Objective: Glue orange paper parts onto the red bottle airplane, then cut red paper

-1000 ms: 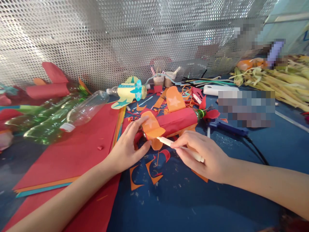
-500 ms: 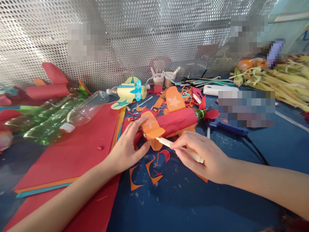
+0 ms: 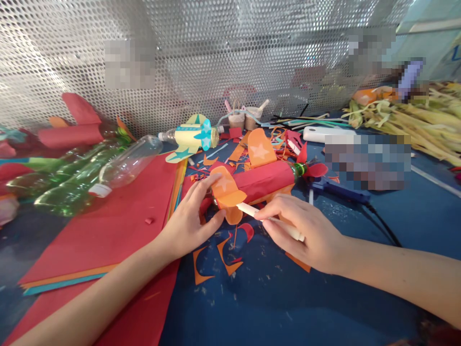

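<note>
I see empty plastic bottles (image 3: 97,175) on red paper sheets (image 3: 118,226), a yellow paper plane (image 3: 192,137), and corn husks (image 3: 406,117) far right.

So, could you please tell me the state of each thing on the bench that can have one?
red plane: lying on its side, tail fin pinched.
left hand: shut on the orange tail fin.
right hand: shut on the white stick, tip at the fin.
clear bottle: lying down, capped.
yellow plane: resting by the mesh wall.
red paper sheets: stacked flat.
</note>
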